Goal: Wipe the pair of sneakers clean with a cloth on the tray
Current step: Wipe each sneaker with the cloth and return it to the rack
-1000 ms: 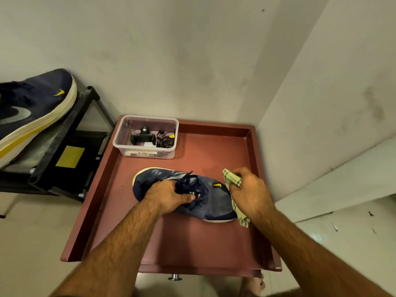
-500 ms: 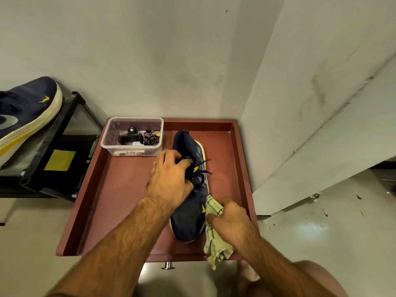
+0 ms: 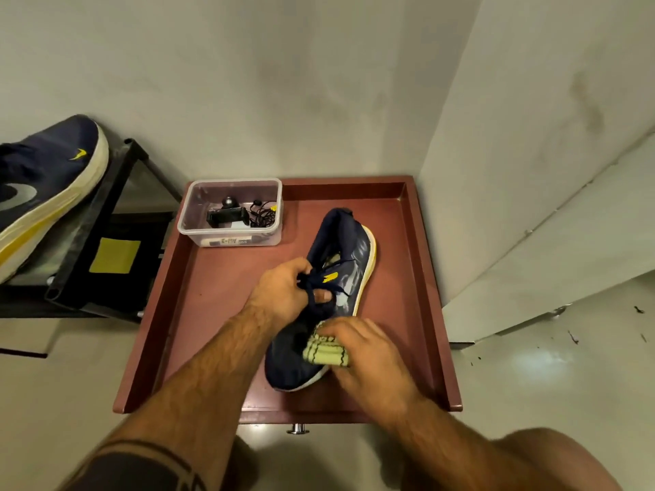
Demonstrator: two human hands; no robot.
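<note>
A navy sneaker (image 3: 349,249) with a white and yellow sole lies on the red-brown tray (image 3: 219,299), heel toward the wall and toe toward me. My left hand (image 3: 283,295) grips it at the laces, fingers curled into the lacing. My right hand (image 3: 361,352) holds a folded pale green cloth (image 3: 324,350) and presses it on the toe part of the sneaker. The second navy sneaker (image 3: 46,186) rests off the tray on a black rack at the left.
A clear plastic box (image 3: 232,212) with small black gadgets and cables stands in the tray's far left corner. The black rack (image 3: 102,242) stands left of the tray. Walls close in behind and on the right. My bare knee (image 3: 546,458) shows at bottom right.
The sneaker was turned from lying crosswise to pointing its toe toward me. My right hand moved the cloth from the shoe's side up onto the toe, and the cloth is now folded tight.
</note>
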